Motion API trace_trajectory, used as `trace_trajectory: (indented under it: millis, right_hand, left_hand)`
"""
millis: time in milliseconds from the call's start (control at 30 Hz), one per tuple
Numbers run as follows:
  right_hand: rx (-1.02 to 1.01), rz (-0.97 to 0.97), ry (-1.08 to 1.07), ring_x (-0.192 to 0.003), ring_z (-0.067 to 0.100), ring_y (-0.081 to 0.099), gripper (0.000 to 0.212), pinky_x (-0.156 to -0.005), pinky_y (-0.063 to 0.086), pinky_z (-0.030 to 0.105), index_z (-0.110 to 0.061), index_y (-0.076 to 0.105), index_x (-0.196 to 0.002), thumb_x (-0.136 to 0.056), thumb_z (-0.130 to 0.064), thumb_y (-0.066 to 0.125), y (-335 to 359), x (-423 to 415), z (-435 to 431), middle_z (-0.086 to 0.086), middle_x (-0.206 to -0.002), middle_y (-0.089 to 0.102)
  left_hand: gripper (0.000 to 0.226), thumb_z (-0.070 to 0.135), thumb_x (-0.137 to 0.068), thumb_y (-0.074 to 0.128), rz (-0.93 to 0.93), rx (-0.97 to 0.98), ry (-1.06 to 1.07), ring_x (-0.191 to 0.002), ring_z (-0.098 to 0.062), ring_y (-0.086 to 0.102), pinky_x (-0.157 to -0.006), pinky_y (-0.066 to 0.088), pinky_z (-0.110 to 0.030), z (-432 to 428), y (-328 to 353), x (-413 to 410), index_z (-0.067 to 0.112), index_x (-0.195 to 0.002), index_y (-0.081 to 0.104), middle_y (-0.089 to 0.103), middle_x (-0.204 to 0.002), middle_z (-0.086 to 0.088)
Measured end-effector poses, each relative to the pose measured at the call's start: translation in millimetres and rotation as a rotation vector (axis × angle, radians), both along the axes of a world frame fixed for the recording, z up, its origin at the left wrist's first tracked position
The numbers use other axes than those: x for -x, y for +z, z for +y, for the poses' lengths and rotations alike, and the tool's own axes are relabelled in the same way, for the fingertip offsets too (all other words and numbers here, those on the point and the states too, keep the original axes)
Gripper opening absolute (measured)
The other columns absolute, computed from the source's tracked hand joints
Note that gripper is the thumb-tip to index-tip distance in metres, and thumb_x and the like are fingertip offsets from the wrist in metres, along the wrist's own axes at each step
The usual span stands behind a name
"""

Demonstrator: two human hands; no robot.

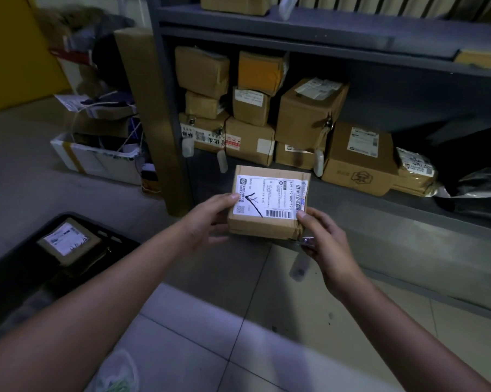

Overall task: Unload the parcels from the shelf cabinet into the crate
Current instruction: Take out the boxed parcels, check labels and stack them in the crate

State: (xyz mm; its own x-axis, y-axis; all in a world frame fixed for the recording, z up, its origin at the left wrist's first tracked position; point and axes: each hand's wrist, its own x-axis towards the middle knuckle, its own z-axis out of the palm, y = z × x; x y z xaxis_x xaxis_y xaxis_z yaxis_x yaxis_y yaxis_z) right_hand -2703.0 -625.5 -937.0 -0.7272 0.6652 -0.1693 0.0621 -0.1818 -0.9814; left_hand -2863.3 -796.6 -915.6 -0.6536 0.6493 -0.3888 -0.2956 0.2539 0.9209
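The parcel (269, 202) sits mid-air before the shelf (351, 193), its near corners in the grip of the left hand (207, 222) and right hand (320, 236); swung left to the crate (12, 281) it may slip, or what seems a dangling tag (306, 241) may snag.

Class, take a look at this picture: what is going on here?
A person holds a small labelled parcel in both hands, left hand at its left edge, right hand at its lower right corner, in front of the shelf cabinet. More parcels sit stacked on its shelf. Another parcel lies in the black crate at lower left.
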Motion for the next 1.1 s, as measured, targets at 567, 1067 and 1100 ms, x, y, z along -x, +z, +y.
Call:
trace_trajectory:
  millis: [567, 1067, 1100]
  right_hand:
    - [-0.127, 0.002, 0.269, -0.080, 0.006, 0.061, 0.026, -0.059, 0.053, 0.018, -0.011, 0.069, -0.112, -0.094, -0.030, 0.066, 20.5, 165.6, -129.6, -0.005, -0.094, 0.068]
    - [-0.252, -0.071, 0.599, -0.089, 0.005, 0.063, 0.029, -0.065, 0.048, 0.019, -0.017, 0.068, -0.112, -0.090, -0.036, 0.071, -67.5, 359.2, -274.4, -0.005, -0.099, 0.070]
    - [-0.251, -0.074, 0.616, -0.086, 0.004, 0.062, 0.027, -0.063, 0.049, 0.019, -0.015, 0.067, -0.112, -0.091, -0.033, 0.070, -75.0, 371.1, -281.9, -0.003, -0.098, 0.069]
  left_hand:
    - [0.015, 0.035, -0.094, 0.060, 0.103, 0.103, 0.347, -0.086, -0.015, 0.065, -0.081, 0.049, -0.032, -162.5, 31.2, 93.0, 0.024, -0.103, 0.064, 0.072, -0.096, 0.001]
    - [0.033, 0.022, -0.094, 0.061, -0.012, 0.036, 0.726, -0.076, -0.021, 0.066, -0.075, 0.054, -0.034, -319.2, -77.7, 201.1, 0.033, -0.126, 0.058, 0.073, -0.104, -0.001]
    - [0.035, 0.022, -0.094, 0.061, -0.017, 0.033, 0.748, -0.079, -0.022, 0.067, -0.070, 0.057, -0.032, -326.3, -86.6, 209.7, 0.032, -0.127, 0.058, 0.072, -0.110, -0.002]
